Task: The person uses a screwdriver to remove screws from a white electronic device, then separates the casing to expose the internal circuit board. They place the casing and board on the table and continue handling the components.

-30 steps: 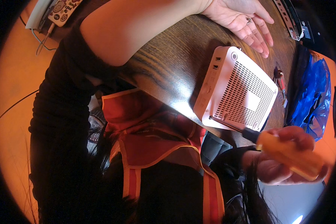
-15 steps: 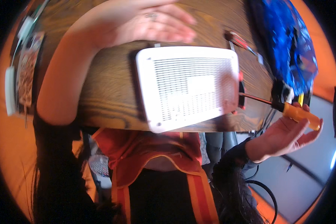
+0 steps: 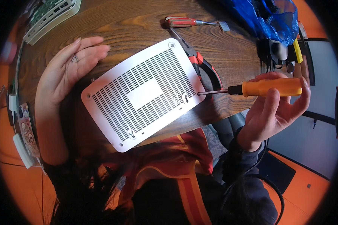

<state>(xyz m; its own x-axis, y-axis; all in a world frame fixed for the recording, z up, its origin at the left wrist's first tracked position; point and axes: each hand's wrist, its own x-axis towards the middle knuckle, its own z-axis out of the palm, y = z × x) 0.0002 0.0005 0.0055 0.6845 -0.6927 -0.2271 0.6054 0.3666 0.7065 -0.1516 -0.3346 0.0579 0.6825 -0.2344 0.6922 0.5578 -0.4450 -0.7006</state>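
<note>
On the wooden table (image 3: 131,22) lies a white plastic router-like casing (image 3: 145,93), its slotted vent side up and set slantwise. Keyhole slots and round corner holes show in it. My right hand (image 3: 270,108) holds a screwdriver (image 3: 272,87) by its yellow handle. The shaft lies nearly level, its tip at the casing's right corner hole. Beside the far left edge of the casing, my left hand (image 3: 73,67) is open, fingers stretched out, holding nothing. Red-and-black pliers (image 3: 201,62) lie just past the casing's right edge, partly hidden by it.
A red-handled screwdriver (image 3: 182,21) and a small grey block (image 3: 224,26) lie beyond the casing. A blue plastic bag (image 3: 263,18) fills the far right. Another white casing with a green circuit board (image 3: 52,18) stands far left. The table's near edge runs under the casing.
The view has shifted, and the casing now appears turned and further left. My left hand appears lower and further left, still open. The screwdriver tip now meets the casing's corner.
</note>
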